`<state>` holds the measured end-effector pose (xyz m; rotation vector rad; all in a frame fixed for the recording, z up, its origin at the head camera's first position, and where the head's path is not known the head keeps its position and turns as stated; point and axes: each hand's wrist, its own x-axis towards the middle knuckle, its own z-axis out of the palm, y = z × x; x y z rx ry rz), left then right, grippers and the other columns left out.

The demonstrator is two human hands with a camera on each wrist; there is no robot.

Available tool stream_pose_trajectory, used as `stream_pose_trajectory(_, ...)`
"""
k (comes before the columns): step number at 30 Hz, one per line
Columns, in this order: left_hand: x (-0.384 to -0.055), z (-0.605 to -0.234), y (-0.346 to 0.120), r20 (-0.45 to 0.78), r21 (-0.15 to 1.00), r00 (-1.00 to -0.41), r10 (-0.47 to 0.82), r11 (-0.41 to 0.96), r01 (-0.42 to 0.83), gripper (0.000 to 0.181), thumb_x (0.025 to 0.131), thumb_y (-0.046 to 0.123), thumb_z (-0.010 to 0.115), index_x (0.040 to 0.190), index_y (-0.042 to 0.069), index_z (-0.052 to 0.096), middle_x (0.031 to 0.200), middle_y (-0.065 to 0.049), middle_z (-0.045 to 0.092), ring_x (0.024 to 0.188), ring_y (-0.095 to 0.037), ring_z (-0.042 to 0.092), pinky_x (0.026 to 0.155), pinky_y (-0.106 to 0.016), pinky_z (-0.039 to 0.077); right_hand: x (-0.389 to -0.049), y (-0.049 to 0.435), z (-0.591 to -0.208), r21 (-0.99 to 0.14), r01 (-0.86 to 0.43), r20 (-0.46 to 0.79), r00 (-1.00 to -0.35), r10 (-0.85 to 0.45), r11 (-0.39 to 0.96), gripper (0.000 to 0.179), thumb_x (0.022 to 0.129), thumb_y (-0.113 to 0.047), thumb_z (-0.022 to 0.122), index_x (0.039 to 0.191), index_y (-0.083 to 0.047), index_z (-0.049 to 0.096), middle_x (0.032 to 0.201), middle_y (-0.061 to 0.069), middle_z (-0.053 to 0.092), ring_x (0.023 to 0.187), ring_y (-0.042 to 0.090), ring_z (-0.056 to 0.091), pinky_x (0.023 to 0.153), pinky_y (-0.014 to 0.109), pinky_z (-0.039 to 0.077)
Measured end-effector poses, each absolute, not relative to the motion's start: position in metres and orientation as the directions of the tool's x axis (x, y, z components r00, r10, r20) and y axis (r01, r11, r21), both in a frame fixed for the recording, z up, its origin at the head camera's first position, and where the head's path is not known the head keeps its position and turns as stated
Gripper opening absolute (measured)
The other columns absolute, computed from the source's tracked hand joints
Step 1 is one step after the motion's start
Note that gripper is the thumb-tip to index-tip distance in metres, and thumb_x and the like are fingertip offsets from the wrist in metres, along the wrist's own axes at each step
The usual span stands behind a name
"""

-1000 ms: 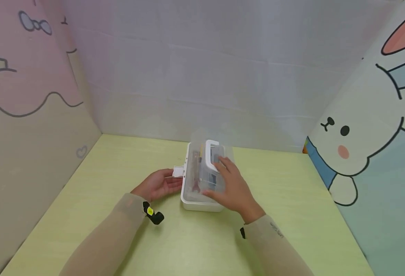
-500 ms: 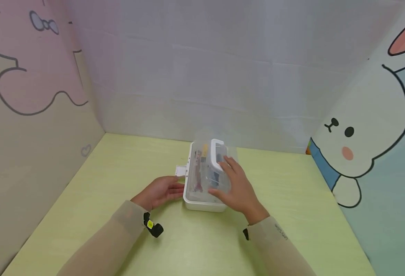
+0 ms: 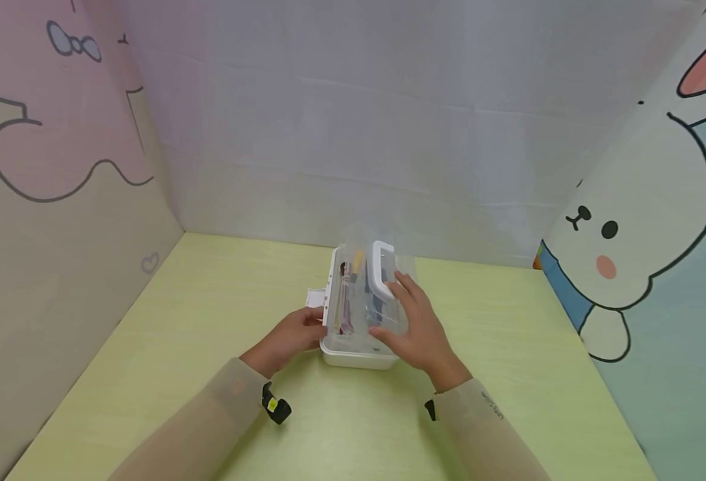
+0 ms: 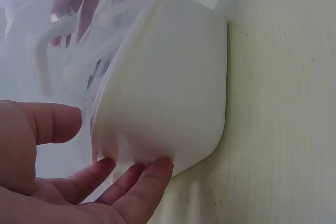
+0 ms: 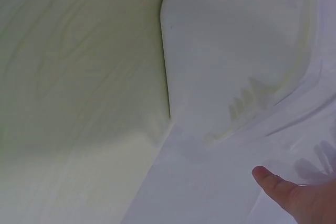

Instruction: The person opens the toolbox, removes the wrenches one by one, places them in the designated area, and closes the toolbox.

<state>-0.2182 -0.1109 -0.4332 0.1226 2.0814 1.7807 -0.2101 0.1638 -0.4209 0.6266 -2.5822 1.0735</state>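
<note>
A white box (image 3: 359,361) stands on the table, topped by a clear lid (image 3: 359,342) with a white carrying handle (image 3: 379,270). On its left side a white latch (image 3: 314,298) sticks outward. My left hand (image 3: 289,339) is at the box's left side; in the left wrist view its fingertips (image 4: 160,167) touch the white wall, with the thumb (image 4: 58,123) extended by the lid edge. Spread fingers of my right hand (image 3: 420,334) lie over the lid's right part beside the handle; exact contact is unclear. A slim reddish item (image 3: 344,310) and a yellow one (image 3: 358,260) show through the lid.
The pale yellow-green table (image 3: 238,280) extends around the box. A white sheet (image 3: 340,133) hangs close behind it. Side walls carry cartoon prints, including a rabbit (image 3: 629,247) at the right.
My left hand has slid down from the latch toward the front of the box's left side, thumb now at its edge. The lid's handle has shifted slightly right relative to the box.
</note>
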Motion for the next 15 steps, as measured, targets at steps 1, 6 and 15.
stream_pose_trajectory(1, -0.218, -0.434, -0.11, -0.236, 0.964, -0.921, 0.31, 0.195, -0.182, 0.048, 0.1, 0.008, 0.059, 0.145, -0.007, 0.05, 0.129, -0.02, 0.063, 0.114, -0.031, 0.065, 0.099, -0.046, 0.054, -0.21, 0.164, -0.421, -0.603, -0.489, 0.406, -0.868, -0.284, 0.63, 0.083, 0.084, -0.05, 0.079, 0.151, -0.012, 0.048, 0.167, 0.005, 0.028, 0.149, 0.034, 0.03, 0.105, 0.066, 0.042)
stream_pose_trajectory(6, -0.217, -0.437, -0.106, -0.23, 0.959, -0.935, 0.269, 0.228, -0.17, 0.047, 0.099, 0.006, 0.06, 0.143, -0.008, 0.051, 0.122, -0.02, 0.064, 0.108, -0.029, 0.066, 0.092, -0.042, 0.057, -0.209, 0.166, -0.423, -0.601, -0.501, 0.424, -0.86, -0.282, 0.623, 0.083, 0.087, -0.059, 0.074, 0.151, -0.012, 0.048, 0.167, 0.005, 0.028, 0.15, 0.035, 0.029, 0.107, 0.068, 0.039)
stream_pose_trajectory(15, -0.219, -0.443, -0.102, -0.244, 0.931, -0.946, 0.213, 0.326, -0.166, 0.049, 0.099, 0.004, 0.06, 0.146, -0.006, 0.05, 0.12, -0.016, 0.064, 0.102, -0.025, 0.062, 0.085, -0.036, 0.056, -0.209, 0.169, -0.431, -0.631, -0.513, 0.449, -0.853, -0.265, 0.582, 0.084, 0.09, -0.062, 0.068, 0.152, -0.01, 0.046, 0.168, 0.004, 0.027, 0.152, 0.033, 0.026, 0.113, 0.067, 0.031)
